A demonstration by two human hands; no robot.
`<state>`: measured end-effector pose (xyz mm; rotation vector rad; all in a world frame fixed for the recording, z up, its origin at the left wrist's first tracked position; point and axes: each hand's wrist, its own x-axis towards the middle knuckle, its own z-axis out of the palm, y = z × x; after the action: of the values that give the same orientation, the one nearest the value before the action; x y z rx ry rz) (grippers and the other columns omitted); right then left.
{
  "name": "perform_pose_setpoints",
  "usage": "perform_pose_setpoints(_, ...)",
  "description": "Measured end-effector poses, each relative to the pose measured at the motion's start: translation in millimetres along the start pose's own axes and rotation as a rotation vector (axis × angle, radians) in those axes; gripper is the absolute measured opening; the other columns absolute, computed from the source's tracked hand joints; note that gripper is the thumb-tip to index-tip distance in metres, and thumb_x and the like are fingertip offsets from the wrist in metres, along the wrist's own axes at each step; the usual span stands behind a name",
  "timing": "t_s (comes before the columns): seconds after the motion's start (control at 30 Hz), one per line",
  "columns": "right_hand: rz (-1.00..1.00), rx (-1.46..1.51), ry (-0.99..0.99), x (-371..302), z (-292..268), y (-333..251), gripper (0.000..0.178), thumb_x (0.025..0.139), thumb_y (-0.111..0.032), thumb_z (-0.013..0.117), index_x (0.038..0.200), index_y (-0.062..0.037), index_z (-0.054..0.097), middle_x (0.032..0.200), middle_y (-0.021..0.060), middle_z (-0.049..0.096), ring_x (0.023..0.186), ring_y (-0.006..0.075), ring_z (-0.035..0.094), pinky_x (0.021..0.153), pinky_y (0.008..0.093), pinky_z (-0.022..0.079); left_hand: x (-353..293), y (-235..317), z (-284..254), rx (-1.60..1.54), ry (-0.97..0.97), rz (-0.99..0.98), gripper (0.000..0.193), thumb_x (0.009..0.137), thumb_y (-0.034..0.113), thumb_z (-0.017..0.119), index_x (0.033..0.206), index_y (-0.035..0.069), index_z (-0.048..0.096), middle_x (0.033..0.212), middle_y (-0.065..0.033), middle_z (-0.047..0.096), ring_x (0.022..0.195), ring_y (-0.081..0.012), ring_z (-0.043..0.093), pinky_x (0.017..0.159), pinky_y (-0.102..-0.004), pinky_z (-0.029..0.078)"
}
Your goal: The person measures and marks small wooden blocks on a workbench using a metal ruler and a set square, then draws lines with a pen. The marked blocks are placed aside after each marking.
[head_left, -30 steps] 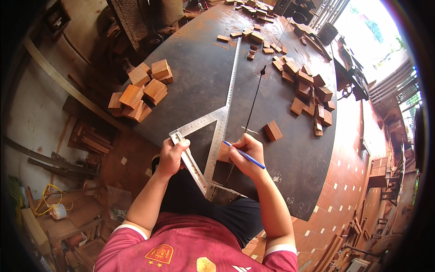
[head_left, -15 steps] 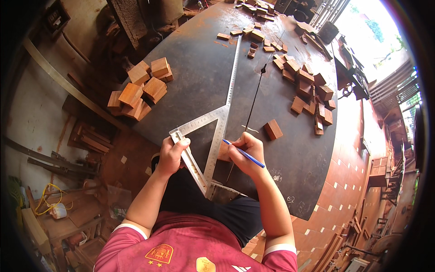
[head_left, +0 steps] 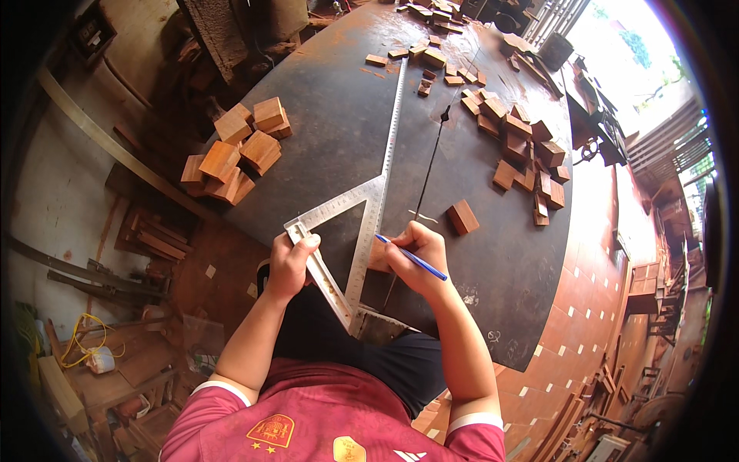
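Observation:
My left hand (head_left: 290,266) is closed on the thick edge of a metal carpenter's square (head_left: 339,203), which is triangular with a long ruler arm (head_left: 396,115) reaching away over the dark table. In my right hand (head_left: 419,258) is a blue pen (head_left: 423,265), its tip against the square's ruled edge. Beneath the right hand, a wooden block (head_left: 379,257) shows in part beside the square; the hand and square hide the rest. Another reddish-brown block (head_left: 463,218) lies just beyond my right hand.
The dark table (head_left: 323,138) has a slot running away from me. A pile of wooden blocks (head_left: 231,150) stands at its left edge, more blocks (head_left: 523,146) lie on the right, and small offcuts (head_left: 431,58) lie at the far end. Tiled floor (head_left: 573,308) borders the table's right side.
The view has shifted very slightly. My hands, the square and the pen keep almost the same places.

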<state>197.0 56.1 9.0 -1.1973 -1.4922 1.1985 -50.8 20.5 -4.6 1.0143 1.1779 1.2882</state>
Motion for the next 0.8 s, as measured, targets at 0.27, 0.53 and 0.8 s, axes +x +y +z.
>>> perform_pose_setpoints(0.27,-0.010,-0.018,-0.008,1.3,1.0,-2.6,0.021,0.084,-0.001,0.070,0.071,-0.0003,0.053,0.068,-0.0010,0.059,0.064,0.0021,0.053,0.051,0.0229,0.042,0.5,2.3,2.2,0.010,0.020,-0.006,0.019,0.093,0.014,0.057,0.079,0.002,0.060,0.065,0.0053,0.050,0.058,-0.0042,0.043,0.053,-0.0256,0.033)
perform_pose_setpoints(0.53,0.017,-0.002,-0.007,0.7,0.8,0.5,0.023,0.083,-0.003,0.072,0.072,0.0004,0.053,0.066,0.0023,0.062,0.066,0.0024,0.054,0.053,0.0243,0.044,-0.7,1.3,2.9,-0.005,0.032,-0.014,0.017,0.093,0.014,0.057,0.084,0.001,0.064,0.068,0.0059,0.051,0.061,-0.0036,0.042,0.055,-0.0249,0.033)
perform_pose_setpoints(0.8,0.013,-0.011,0.002,0.6,2.6,-2.7,0.023,0.083,-0.003,0.072,0.071,0.0003,0.052,0.067,0.0026,0.063,0.066,0.0023,0.054,0.053,0.0244,0.045,-2.1,1.2,4.2,-0.019,0.039,-0.020,0.018,0.093,0.014,0.057,0.089,-0.001,0.066,0.070,0.0062,0.051,0.064,-0.0039,0.041,0.057,-0.0250,0.034)
